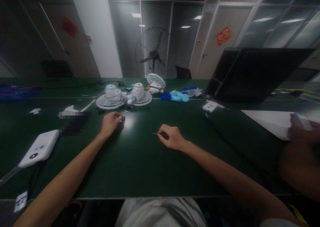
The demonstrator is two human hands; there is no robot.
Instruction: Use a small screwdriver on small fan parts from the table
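My left hand (110, 124) is closed in a pinch just above the green table. A small item shows at its fingertips, too blurred to name. Thumb and forefinger of my right hand (173, 137) press together on a thin pin-like rod (154, 133) that points left. Beyond my left hand, two white fan heads (113, 101) lie with their grilles down. A third fan head (156, 80) leans tilted behind them. Small dark bits (127, 109) rest on the table between the fan heads and my left hand.
Blue fan blades (179, 96) lie beyond my right hand. A white device (40, 148) with a cable is at left, a small white box (210, 106) at right. A large dark monitor (250, 75) stands back right. Another person's hand (301, 127) is over a white sheet (268, 122).
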